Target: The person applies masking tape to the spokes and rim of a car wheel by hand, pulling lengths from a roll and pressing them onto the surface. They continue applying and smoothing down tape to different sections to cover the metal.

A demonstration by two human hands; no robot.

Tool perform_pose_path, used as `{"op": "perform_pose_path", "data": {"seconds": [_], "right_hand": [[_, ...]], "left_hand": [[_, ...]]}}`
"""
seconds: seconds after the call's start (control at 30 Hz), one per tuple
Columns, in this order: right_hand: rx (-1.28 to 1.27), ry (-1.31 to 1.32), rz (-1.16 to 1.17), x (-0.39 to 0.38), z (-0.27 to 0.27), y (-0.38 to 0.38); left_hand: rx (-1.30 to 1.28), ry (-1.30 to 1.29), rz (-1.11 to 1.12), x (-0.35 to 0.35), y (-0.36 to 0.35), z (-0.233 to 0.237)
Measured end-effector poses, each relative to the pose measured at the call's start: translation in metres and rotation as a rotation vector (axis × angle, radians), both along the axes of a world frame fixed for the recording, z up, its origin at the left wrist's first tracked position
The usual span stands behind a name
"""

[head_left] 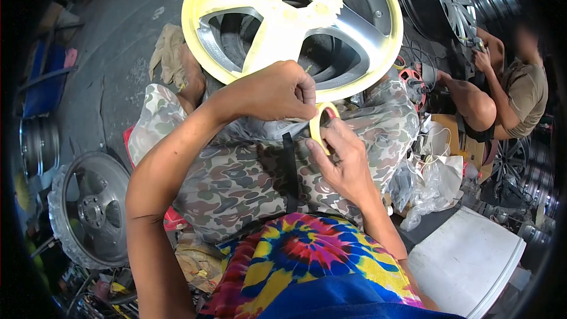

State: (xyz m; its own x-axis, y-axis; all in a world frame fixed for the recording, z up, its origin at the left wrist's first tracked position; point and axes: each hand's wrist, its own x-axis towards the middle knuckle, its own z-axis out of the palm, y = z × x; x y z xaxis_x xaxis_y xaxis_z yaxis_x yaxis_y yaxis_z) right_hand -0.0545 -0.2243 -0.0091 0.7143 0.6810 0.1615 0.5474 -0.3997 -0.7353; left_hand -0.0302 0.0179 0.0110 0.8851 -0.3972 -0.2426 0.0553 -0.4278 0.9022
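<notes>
Head view. The right hand (pixel 342 153) grips a tape (pixel 321 123) roll, fingers wrapped about its ring, just above the lap. The left hand (pixel 282 91), fingers curled tight, pinches the roll's upper edge. Beyond both hands lies the wheel (pixel 378 29), its spokes and lip masked in yellow. At right, another person (pixel 522 91) crouches; at left, a rim (pixel 91 207) on the floor.

Left hand (pixel 276 91) curled shut, right hand (pixel 342 162) seemingly pinched, close together.
</notes>
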Motion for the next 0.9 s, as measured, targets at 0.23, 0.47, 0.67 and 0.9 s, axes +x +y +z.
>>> {"op": "perform_pose_path", "data": {"seconds": [0.23, 0.47, 0.67, 0.9], "right_hand": [[0.089, 0.317, -0.096, 0.004, 0.002, -0.004], [0.095, 0.182, -0.039, 0.004, -0.003, -0.003], [0.053, 0.386, 0.001, 0.004, 0.004, -0.002], [0.211, 0.934, -0.064, 0.003, -0.024, -0.006]], "left_hand": [[-0.079, 0.01, 0.155, 0.003, 0.01, 0.006], [0.032, 0.122, -0.047, 0.006, 0.009, 0.011], [-0.043, -0.023, -0.073, 0.007, 0.01, -0.004], [0.125, -0.094, 0.093, 0.017, 0.002, -0.009]]}}
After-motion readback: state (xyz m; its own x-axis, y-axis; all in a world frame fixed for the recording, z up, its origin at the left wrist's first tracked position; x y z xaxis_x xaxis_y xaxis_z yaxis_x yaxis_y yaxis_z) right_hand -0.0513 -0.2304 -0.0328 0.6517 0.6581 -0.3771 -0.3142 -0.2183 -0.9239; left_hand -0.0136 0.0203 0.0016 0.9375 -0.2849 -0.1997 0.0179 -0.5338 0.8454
